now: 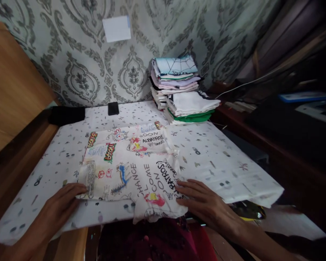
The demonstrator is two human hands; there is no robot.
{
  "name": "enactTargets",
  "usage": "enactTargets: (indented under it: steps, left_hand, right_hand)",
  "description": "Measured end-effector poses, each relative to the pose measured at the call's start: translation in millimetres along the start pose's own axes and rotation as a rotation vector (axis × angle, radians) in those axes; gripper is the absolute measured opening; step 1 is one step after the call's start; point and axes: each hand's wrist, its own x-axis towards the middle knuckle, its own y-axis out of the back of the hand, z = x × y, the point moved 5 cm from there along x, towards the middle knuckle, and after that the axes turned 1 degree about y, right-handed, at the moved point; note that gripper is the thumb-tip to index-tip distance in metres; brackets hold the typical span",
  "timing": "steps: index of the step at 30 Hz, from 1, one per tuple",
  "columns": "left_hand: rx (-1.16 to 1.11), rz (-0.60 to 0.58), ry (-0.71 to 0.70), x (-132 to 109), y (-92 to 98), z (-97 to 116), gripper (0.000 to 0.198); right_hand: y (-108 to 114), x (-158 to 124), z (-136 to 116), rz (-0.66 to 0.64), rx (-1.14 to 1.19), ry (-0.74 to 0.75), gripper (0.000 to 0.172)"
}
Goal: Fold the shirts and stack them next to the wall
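Here, two hands (66, 199) (202, 195) touch one garment (125, 174), two stacks (174, 78) (192, 108) beyond.

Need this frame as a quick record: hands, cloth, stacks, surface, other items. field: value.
left_hand: left hand, fingers at the near-left corner of the cloth; pinch or plain touch unclear
right_hand: right hand, fingers extended onto the cloth's right edge
cloth: white printed cloth, doodles and lettering including "ALBATROS", spread with layers overlapping
stacks: taller folded stack at the back; shorter folded stack in front, green layer visible
surface: white patterned table cover
other_items: black bundle, back left; small black rectangular item
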Motion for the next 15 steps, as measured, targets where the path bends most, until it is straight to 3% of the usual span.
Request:
enactTargets:
  steps: [4, 7, 9, 11, 13, 15]
  left_hand:
    - [-0.13, -0.057, 0.026, 13.8, 12.7, -4.5, 0.029]
    - [-0.285, -0.18, 0.124, 45.9, 23.6, -8.6, 0.03]
    - [-0.433, -0.177, 0.296, 72.5, 28.7, -14.3, 0.034]
    - [-0.583, -0.127, 0.528, 93.5, 27.0, -22.8, 0.038]
    - [-0.689, -0.104, 0.729, 103.6, 18.0, -30.4, 0.042]
    - [-0.753, -0.115, 0.809, 105.4, 7.4, -34.9, 0.044]
  right_hand:
    - [16.0, 9.7, 2.1, 0.013, 0.15, -0.043, 0.028]
    - [31.9, 45.2, 23.8, 0.006, 0.394, -0.204, 0.026]
    - [39.6, 80.8, 48.7, 0.038, 0.629, -0.385, 0.03]
    - [43.7, 109.9, 82.2, 0.223, 0.871, -0.713, 0.028]
    - [35.9, 126.8, 105.4, 0.276, 1.04, -0.995, 0.022]
    - [27.6, 132.3, 116.9, 0.285, 1.12, -1.119, 0.016]
